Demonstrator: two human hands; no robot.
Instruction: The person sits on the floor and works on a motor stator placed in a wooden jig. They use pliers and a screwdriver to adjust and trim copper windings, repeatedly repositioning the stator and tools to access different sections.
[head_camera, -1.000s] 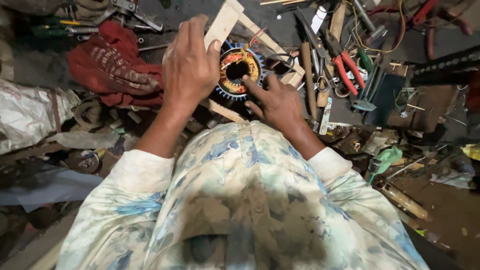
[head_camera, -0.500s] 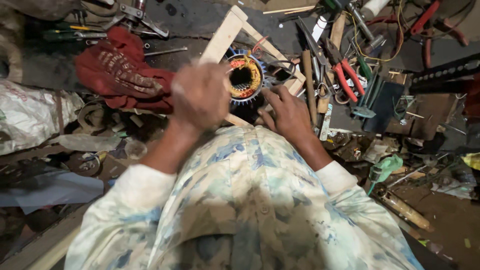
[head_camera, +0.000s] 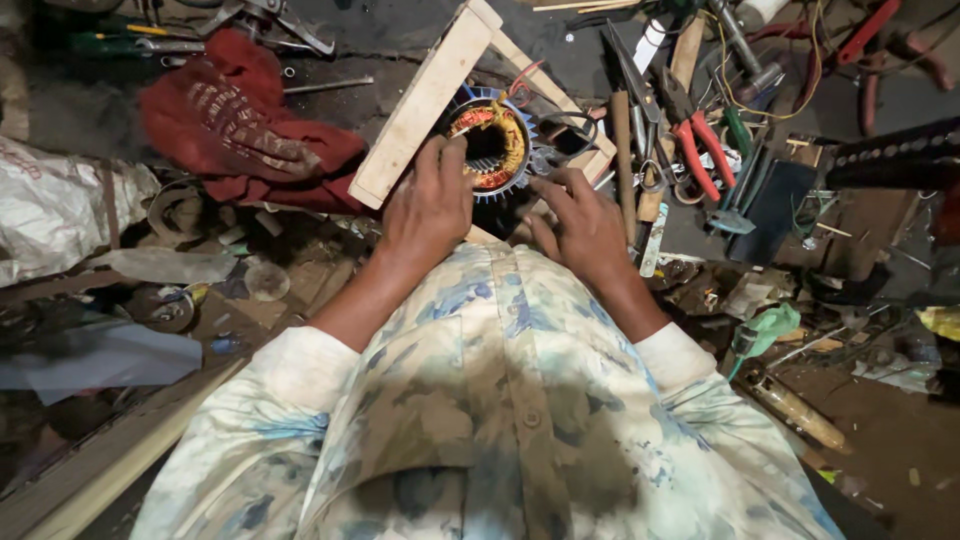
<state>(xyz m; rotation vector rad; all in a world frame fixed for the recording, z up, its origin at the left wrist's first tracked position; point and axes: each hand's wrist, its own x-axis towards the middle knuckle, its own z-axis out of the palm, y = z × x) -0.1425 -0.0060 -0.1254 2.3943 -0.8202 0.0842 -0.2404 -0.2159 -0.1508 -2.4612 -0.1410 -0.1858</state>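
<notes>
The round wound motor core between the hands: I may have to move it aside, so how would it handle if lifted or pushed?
The motor core looks like stacked metal with copper windings, so probably heavy for its size and rigid. Being round, it might roll if freed from the wooden frame. The exposed windings seem easily damaged.

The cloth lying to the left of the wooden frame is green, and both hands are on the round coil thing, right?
Not quite. The head view shows the cloth is red, not green. It does lie left of the wooden frame, and the left hand and right hand are at the round coil.

Left hand (head_camera: 432, 205) forward, palm down, fingers curled. Right hand (head_camera: 578, 222) beside it, fingers (head_camera: 548, 192) spread, bent.
</notes>
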